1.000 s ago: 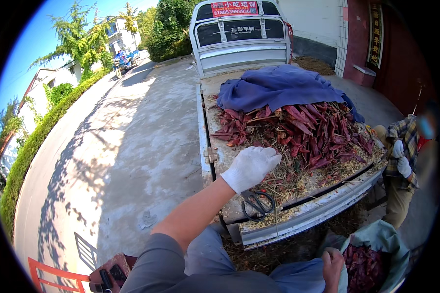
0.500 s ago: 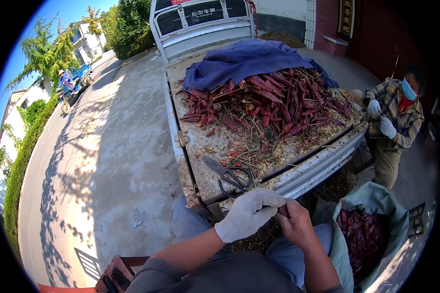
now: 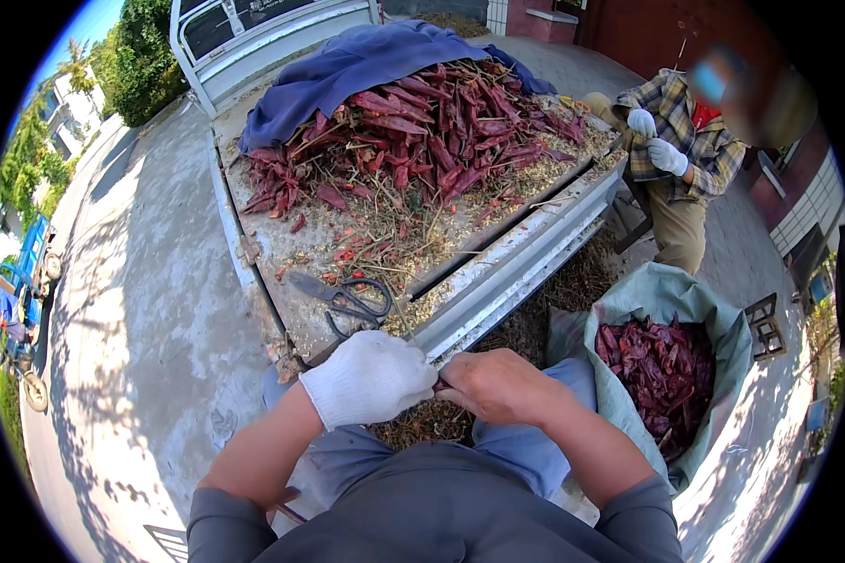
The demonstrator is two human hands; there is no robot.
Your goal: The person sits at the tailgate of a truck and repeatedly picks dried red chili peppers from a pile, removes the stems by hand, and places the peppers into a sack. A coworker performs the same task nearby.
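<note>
What the 2 hands pinch between them is mostly hidden; only a dark red sliver of pepper [image 3: 438, 386] shows. The gloved left hand [image 3: 366, 377] is curled shut on it, the bare right hand [image 3: 498, 385] closed against it. Scissors [image 3: 343, 298] lie at 12 o'clock. Since 0.5 s ago, the hands sit lower, at the lap.

Bright sun, hard shadows — fisheye-bent edges.

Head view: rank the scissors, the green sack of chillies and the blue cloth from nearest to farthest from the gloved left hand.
From the left hand:
1. Scissors, just above it on the truck bed's edge.
2. Green sack, off to the right.
3. Blue cloth, at the far end of the chilli pile.
</note>
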